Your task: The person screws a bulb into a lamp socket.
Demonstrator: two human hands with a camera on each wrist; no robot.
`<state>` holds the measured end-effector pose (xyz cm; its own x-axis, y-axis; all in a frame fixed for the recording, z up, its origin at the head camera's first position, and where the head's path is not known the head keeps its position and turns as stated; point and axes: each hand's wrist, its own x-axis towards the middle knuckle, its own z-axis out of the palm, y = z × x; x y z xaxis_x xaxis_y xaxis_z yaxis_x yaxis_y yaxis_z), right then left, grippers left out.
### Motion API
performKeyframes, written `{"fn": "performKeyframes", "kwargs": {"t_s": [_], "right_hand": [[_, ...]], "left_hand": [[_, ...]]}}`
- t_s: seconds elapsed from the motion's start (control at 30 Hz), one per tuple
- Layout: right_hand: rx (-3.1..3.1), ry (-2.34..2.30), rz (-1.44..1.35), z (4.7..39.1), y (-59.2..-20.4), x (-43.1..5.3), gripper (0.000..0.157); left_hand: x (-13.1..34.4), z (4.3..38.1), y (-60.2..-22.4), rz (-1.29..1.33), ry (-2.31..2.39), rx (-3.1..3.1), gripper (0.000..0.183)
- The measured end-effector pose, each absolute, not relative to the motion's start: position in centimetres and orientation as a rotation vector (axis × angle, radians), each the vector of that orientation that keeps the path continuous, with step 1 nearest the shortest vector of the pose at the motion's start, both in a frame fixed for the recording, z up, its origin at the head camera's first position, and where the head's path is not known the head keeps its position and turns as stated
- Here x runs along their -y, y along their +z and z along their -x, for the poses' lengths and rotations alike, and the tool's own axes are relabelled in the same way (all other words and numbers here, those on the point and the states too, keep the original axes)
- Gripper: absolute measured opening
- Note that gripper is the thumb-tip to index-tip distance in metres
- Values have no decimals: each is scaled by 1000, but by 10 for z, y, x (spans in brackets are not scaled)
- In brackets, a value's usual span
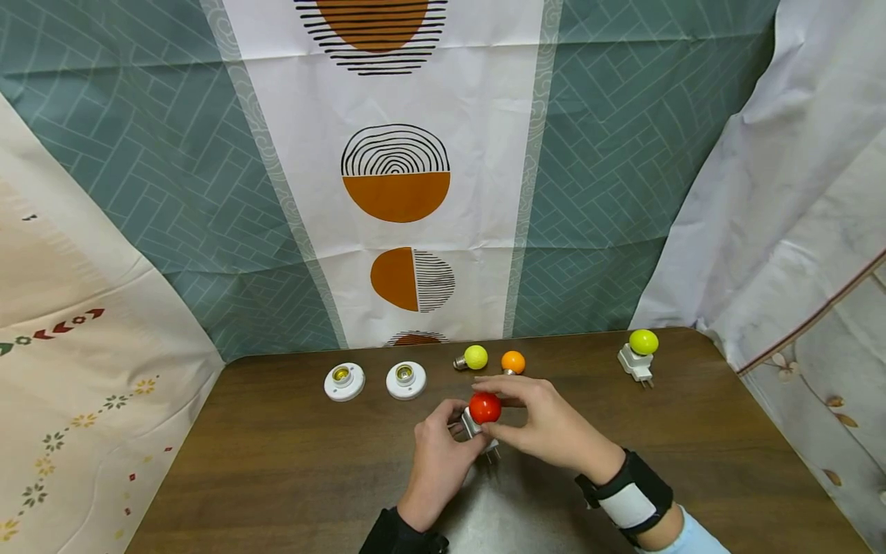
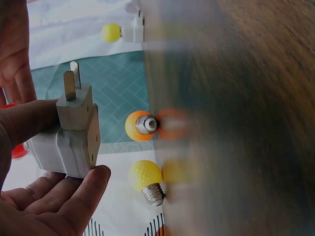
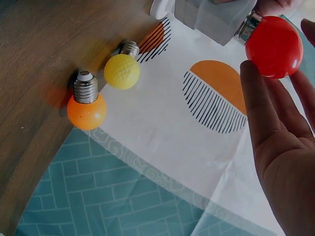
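Head view, bulbs: four: one glossy red round bulb (image 1: 485,407) between the hands, one orange round bulb (image 1: 513,362) and one loose yellow-green round bulb (image 1: 476,356) near the table's back edge, one mounted yellow-green round bulb (image 1: 644,342) far right.
Head view, plug adapters: two, white and blocky; the held white plug adapter (image 1: 472,422) sits under the red bulb, the standing white plug adapter (image 1: 633,363) bears the mounted bulb.
Head view, lamp holders: two round white lamp holders, a left one (image 1: 344,394) and a right one (image 1: 406,391), side by side on the brown wooden table (image 1: 311,462).
Head view, hands: two; the left hand (image 1: 443,450) grips the held adapter, the right hand (image 1: 543,423) has thumb and fingers around the red bulb.
Head view, wristbands: one black band with a white patch (image 1: 626,500) on the right wrist.
Left wrist view, prongs: two flat metal ones on the held adapter, the left fingers and thumb clasping its body.
Left wrist view, bulbs: four, the red mostly hidden behind fingers.
Right wrist view, bulbs: three: red, orange, yellow-green; a silver strip of the red bulb's metal base shows beside the adapter.
Right wrist view, right hand: fingertips against the red bulb.
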<state>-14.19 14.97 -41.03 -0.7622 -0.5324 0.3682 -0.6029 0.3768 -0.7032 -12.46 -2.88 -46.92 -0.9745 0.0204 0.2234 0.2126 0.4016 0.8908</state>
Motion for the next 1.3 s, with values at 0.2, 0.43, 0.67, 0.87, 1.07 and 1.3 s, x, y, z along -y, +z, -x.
{"fn": "performKeyframes", "kwargs": {"t_s": [0.2,0.43,0.67,0.87,1.07,1.3], "right_hand": [[2561,1407,-991,142,-409,-151,48],[2560,1422,-993,142,-409,-152,46],[2561,1431,-1006,143,-408,-153,45],[2501,1404,-922,142,-411,-151,42],[2432,1411,-822,140,-418,-147,41],[2443,1433,-787,138,-419,-148,49]], "left_hand": [[27,126,-469,219,-1613,2461,34],[28,126,-469,236,-1631,2463,36],[28,125,-467,248,-1644,2461,37],[27,124,-466,253,-1662,2436,37],[26,124,-467,255,-1688,2422,35],[26,123,-467,265,-1683,2413,36]]}}
